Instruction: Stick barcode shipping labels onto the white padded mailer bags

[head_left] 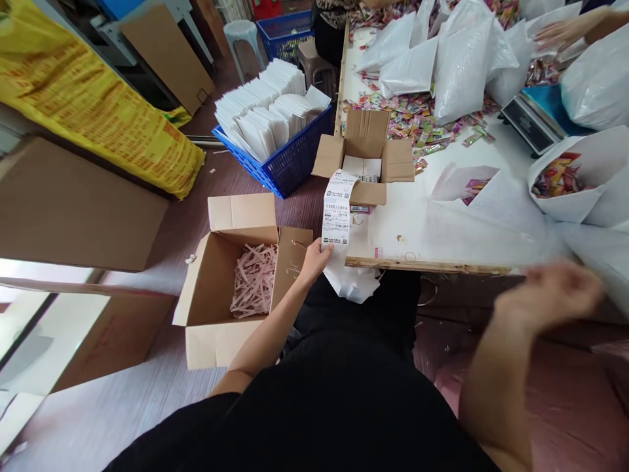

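Note:
My left hand (314,261) pinches a strip of printed shipping labels (337,208) at the table's front left corner. Upward, the strip runs into a small open cardboard box (328,156) on the table; its lower, blank part hangs crumpled below my fingers. My right hand (549,295) is smeared by motion near the front edge on the right, so its fingers cannot be made out. Close to that hand lies a translucent white bag (594,246), and behind it stands an open white bag (602,164) of colourful sachets.
An open carton (206,288) with pinkish paper strips sits on the floor at left. Behind it, a blue basket (285,174) holds white envelopes. Loose sachets, filled white bags (464,72) and a scale (533,121) occupy the table. Another person's hand (565,33) is at upper right.

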Demonstrator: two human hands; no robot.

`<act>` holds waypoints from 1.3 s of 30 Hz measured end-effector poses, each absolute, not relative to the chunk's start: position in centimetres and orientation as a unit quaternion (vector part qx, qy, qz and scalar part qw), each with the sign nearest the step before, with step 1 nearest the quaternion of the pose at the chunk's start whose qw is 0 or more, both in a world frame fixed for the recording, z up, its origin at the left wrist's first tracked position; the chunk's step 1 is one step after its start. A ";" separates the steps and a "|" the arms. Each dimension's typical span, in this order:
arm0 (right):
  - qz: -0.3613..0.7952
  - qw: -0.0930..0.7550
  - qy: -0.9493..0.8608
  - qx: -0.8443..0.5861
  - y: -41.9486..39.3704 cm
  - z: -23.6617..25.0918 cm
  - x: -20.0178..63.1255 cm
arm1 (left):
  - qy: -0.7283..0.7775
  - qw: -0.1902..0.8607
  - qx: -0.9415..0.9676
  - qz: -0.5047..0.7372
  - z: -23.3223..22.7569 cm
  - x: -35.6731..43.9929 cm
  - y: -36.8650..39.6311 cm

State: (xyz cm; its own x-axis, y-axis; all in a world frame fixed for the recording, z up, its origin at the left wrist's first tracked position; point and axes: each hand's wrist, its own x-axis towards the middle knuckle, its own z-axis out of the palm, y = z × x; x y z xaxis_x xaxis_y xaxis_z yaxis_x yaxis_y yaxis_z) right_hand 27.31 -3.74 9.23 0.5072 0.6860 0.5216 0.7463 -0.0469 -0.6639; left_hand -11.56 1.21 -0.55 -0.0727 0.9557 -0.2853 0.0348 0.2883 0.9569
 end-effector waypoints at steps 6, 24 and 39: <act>-0.036 0.152 -0.633 -0.758 11.7 7.1 22.4 | 0.603 0.500 0.442 0.437 -0.2 -11.7 -0.3; -0.056 0.084 -0.728 -0.678 5.0 6.5 26.8 | 0.546 0.363 0.604 0.453 1.5 -6.9 -1.4; 0.022 0.290 -0.744 -0.602 -11.8 7.8 19.5 | 0.540 0.461 0.644 0.286 2.3 -1.8 3.9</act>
State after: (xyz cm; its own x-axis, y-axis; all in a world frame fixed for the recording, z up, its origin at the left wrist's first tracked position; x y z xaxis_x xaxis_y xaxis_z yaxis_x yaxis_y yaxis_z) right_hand 19.54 -11.77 7.82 -0.1073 0.9085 0.4040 0.8828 0.2740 -0.3816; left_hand -1.79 3.93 2.34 0.2544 0.9585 -0.1287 0.4320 0.0064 0.9018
